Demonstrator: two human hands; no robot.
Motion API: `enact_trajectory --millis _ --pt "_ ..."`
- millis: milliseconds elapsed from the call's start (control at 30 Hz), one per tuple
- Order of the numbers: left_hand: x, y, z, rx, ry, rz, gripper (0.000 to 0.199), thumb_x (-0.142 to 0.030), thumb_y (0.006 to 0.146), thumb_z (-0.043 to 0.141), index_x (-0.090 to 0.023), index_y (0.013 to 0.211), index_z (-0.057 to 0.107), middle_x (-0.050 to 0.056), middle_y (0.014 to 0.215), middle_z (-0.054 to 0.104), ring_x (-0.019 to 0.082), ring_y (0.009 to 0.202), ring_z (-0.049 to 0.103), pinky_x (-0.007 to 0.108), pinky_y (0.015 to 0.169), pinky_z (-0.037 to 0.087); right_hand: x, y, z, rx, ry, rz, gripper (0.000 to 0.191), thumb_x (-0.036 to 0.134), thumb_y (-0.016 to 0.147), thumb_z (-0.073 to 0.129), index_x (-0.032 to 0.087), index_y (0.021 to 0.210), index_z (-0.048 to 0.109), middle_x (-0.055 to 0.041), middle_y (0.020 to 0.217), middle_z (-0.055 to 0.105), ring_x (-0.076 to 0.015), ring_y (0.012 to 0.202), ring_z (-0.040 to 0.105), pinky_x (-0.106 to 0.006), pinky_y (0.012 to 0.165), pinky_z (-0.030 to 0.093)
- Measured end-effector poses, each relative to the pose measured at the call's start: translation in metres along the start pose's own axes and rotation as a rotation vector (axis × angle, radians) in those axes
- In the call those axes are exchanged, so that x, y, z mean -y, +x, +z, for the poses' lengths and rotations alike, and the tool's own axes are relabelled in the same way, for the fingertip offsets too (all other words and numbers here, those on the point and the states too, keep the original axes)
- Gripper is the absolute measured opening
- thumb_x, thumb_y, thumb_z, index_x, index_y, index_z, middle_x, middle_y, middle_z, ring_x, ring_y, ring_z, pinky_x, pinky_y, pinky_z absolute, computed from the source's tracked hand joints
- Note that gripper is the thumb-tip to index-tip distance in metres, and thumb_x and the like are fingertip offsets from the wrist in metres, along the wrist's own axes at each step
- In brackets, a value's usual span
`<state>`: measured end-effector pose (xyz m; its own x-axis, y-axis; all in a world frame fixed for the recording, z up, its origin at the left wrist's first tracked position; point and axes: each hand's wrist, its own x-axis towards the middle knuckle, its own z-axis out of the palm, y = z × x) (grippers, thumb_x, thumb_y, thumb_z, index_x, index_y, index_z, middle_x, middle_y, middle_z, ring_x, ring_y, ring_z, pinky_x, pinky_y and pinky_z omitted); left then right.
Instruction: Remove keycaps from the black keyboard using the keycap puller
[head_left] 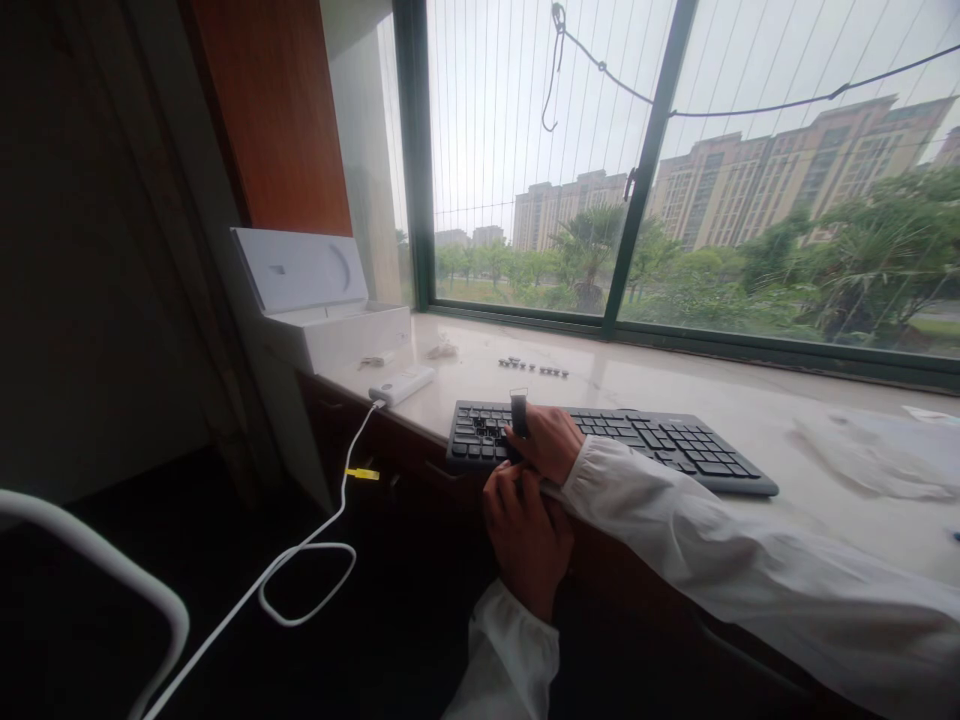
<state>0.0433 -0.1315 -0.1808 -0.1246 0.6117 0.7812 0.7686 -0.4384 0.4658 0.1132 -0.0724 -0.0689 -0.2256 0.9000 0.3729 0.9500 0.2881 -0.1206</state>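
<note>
A black keyboard [675, 445] lies on the pale marble surface, with several keycaps off near its left end. My right hand [553, 440] is closed on a small dark tool [518, 414] whose thin wire loop points up, over the left part of the keys. Just below it, my left hand [529, 535] has its fingers curled at the keyboard's front edge, close against the right hand. What the left fingers hold, if anything, is hidden. Loose dark keycaps [533, 368] form short rows behind the keyboard.
An open white box [352, 340] stands at the back left. Near it lie a white power strip or adapter [402, 385] with a white cable [300, 545] hanging down, and small clear bags [442, 348]. Crumpled plastic [870, 455] lies at right. Windows rise behind.
</note>
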Motion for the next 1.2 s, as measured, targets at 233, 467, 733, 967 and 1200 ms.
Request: enact_trajectory --millis 233,467,733,967,1200 --pt "-0.0015 -0.0003 -0.0024 -0.003 -0.002 -0.009 0.026 -0.010 0.079 0.053 -0.017 0.104 0.058 0.011 0.112 0.054 0.029 0.117 0.046 0.046 0.102 0.041 0.0014 -0.0005 -0.0004 0.001 -0.002 0.012 0.017 0.031 0.090 0.050 0.017 0.096 0.057 -0.0063 0.083 0.070 -0.0163 0.071 0.061 -0.025 0.061 0.031" --pt "-0.0005 -0.0007 -0.0003 0.003 0.006 -0.015 0.026 -0.010 0.079 0.054 -0.016 0.104 0.057 0.011 0.112 0.053 0.029 0.116 0.045 0.045 0.102 0.040 0.0015 -0.0020 0.0012 -0.023 -0.006 0.007 0.016 0.031 0.091 0.050 0.017 0.093 0.056 -0.0057 0.081 0.069 -0.0159 0.070 0.060 -0.025 0.061 0.031" --pt "-0.0008 0.0000 -0.0015 0.004 -0.004 -0.015 0.026 -0.010 0.079 0.054 -0.016 0.104 0.057 0.011 0.112 0.052 0.029 0.116 0.044 0.046 0.102 0.040 0.0007 -0.0023 0.0025 -0.025 -0.022 0.006 0.016 0.032 0.091 0.050 0.018 0.092 0.056 -0.0058 0.080 0.068 -0.0163 0.068 0.059 -0.025 0.060 0.030" --pt "-0.0013 0.0001 -0.0013 0.011 -0.014 -0.016 0.028 -0.009 0.078 0.053 -0.015 0.105 0.057 0.011 0.112 0.052 0.029 0.115 0.044 0.047 0.102 0.040 0.0004 -0.0025 0.0024 -0.032 -0.013 -0.005 0.015 0.032 0.091 0.049 0.018 0.091 0.055 -0.0051 0.078 0.067 -0.0154 0.067 0.058 -0.024 0.060 0.031" --pt "-0.0005 0.0002 0.0000 0.008 -0.012 -0.017 0.027 -0.009 0.079 0.053 -0.015 0.104 0.057 0.012 0.113 0.052 0.029 0.116 0.044 0.047 0.102 0.040 0.0000 -0.0025 0.0040 -0.031 -0.030 -0.001 0.016 0.033 0.091 0.049 0.018 0.092 0.055 -0.0051 0.078 0.067 -0.0161 0.068 0.059 -0.025 0.059 0.030"
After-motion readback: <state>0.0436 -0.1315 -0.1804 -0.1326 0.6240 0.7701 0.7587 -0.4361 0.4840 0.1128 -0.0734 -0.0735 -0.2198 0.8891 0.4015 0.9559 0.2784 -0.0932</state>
